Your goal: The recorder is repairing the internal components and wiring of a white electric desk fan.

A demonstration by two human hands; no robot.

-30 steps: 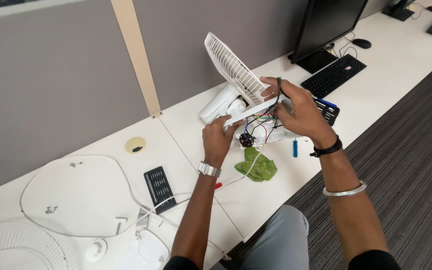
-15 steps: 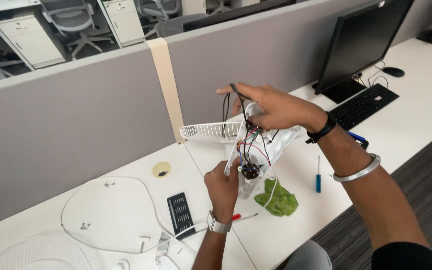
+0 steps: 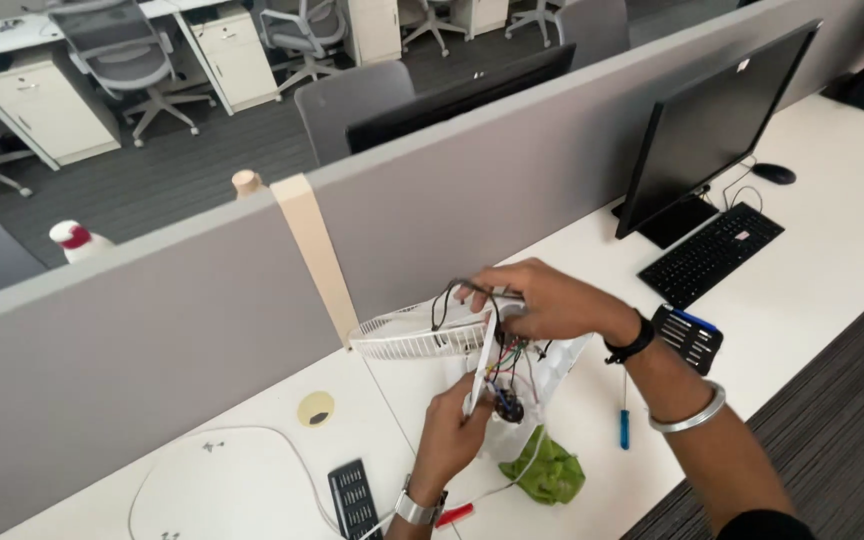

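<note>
A white fan body (image 3: 422, 335) with its ribbed grille lying nearly flat is held above the white desk (image 3: 832, 250). My right hand (image 3: 542, 300) grips its top, where dark wires loop out. My left hand (image 3: 457, 430) holds the lower part from below, by a white strip and a bundle of coloured wires (image 3: 507, 385) ending in a small dark part.
A green cloth (image 3: 552, 470), a blue screwdriver (image 3: 625, 425), a red-handled tool (image 3: 454, 515), a black bit case (image 3: 689, 338) and a black remote (image 3: 352, 498) lie on the desk. A white round fan guard (image 3: 217, 480) lies at left. Monitor (image 3: 712, 125), keyboard (image 3: 710, 252) and mouse (image 3: 774, 173) stand right.
The fan has been tipped from upright to nearly flat and lifted. My view has risen, showing the office beyond the partition.
</note>
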